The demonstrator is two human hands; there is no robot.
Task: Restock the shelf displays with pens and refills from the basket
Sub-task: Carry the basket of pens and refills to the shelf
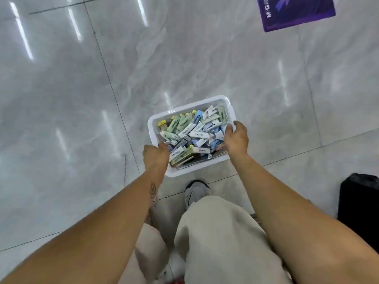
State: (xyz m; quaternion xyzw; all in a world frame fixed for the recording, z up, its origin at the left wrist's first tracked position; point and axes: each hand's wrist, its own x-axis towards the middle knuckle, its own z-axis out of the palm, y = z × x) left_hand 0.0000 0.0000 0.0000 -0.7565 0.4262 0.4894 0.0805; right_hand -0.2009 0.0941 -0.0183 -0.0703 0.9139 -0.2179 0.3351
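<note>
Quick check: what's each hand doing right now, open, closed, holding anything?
Left hand: closed on the white basket's near-left rim.
Right hand: closed on the basket's right rim.

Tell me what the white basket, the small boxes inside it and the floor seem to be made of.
White rectangular basket: likely moulded plastic, judging by its perforated mesh walls and smooth rolled rim. Small green, white and blue boxes: probably printed cardboard, with flat faces and sharp folded edges. Grey marbled floor: looks like polished stone or ceramic tile, with visible joint lines and mirror-like light streaks.
</note>
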